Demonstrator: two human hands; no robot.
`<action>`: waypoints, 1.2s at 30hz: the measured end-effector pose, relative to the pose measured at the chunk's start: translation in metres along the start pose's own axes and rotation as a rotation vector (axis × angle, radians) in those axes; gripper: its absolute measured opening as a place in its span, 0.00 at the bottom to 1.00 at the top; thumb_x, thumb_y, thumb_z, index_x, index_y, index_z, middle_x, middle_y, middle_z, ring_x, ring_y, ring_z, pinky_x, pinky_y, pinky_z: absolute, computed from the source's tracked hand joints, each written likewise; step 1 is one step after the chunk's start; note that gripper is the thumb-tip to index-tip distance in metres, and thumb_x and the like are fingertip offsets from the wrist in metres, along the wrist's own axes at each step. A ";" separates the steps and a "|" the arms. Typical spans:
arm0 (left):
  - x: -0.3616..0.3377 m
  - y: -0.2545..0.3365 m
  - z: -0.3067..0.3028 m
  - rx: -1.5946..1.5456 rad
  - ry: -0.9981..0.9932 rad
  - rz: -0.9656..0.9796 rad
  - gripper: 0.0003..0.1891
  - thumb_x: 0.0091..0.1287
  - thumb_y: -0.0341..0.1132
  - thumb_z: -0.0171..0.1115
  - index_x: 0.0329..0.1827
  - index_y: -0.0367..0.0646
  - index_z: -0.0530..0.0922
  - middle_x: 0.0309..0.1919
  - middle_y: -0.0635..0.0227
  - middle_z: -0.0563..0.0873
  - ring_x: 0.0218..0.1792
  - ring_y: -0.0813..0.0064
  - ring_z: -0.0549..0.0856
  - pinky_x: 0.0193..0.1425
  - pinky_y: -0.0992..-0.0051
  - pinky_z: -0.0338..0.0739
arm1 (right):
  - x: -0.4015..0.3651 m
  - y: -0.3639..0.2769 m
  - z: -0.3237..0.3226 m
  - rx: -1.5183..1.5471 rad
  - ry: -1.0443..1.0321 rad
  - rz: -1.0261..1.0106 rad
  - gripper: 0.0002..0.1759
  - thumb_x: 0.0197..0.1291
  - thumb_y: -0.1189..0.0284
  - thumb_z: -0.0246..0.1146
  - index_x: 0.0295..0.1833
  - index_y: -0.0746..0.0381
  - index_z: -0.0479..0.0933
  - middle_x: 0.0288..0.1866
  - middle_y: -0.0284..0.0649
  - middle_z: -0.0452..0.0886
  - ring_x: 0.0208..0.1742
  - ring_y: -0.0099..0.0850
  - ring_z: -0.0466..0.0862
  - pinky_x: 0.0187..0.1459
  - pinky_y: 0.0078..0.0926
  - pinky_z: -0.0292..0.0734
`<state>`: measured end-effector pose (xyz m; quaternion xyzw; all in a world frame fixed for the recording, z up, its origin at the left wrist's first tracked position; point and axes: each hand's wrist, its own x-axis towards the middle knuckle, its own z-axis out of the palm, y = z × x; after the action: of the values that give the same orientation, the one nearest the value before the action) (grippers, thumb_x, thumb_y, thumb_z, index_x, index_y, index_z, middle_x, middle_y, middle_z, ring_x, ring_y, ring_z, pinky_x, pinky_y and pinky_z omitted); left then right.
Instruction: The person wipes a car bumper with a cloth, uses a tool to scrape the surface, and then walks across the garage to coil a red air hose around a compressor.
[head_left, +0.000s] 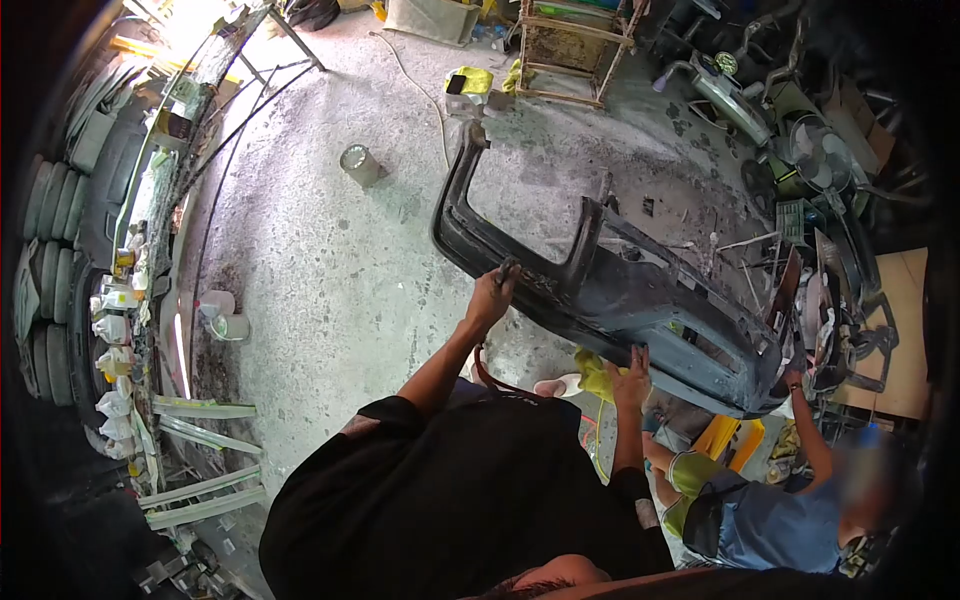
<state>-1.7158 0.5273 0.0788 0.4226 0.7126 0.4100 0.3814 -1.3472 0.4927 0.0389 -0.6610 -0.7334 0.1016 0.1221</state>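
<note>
black shirt (pixel 450 500) fills the bottom of the head view, with both bare forearms running up from it. left hand (pixel 490 298): fingers clenched round a small dark tool (pixel 507 268), its tip laid on the upper edge of the bumper (pixel 640 300). right hand (pixel 632 375): fingers stretched out and pressed flat on the bumper's near lower rim; i cannot tell whether the thumb hooks under it. bumper position: off any car, lying long-ways across mid-frame above the concrete floor (pixel 320 250), one end pointing toward the wooden frame (pixel 575 45), the other toward the clutter at right. what it rests on is hidden. a second person in a grey-blue top crouches low right; the co-worker's hand (pixel 795 382) touches the bumper's right end, apart from the two hands i track. progress, my judgement only: the part is dismounted and steadied by two people, and work with the tool is at the left-centre notch. the skin looks dull and patchy grey throughout, so i cannot mark off any stretch as finished, and most of the length has nothing touching it. also noted: tin can (pixel 358 162) standing alone on the floor, well apart from the bumper; row of bottles (pixel 112 330) along the shelf at left.
</note>
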 end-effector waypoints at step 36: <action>-0.042 -0.050 0.039 -0.009 -0.251 0.300 0.18 0.71 0.44 0.60 0.39 0.33 0.81 0.29 0.40 0.82 0.36 0.39 0.81 0.32 0.53 0.74 | 0.004 -0.019 0.000 -0.026 -0.278 0.186 0.53 0.46 0.54 0.75 0.76 0.58 0.59 0.77 0.63 0.53 0.70 0.58 0.68 0.64 0.46 0.72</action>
<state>-1.6809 0.4837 0.0275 0.5701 0.5868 0.4094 0.4039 -1.3651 0.4948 0.0450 -0.7071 -0.6802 0.1933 0.0008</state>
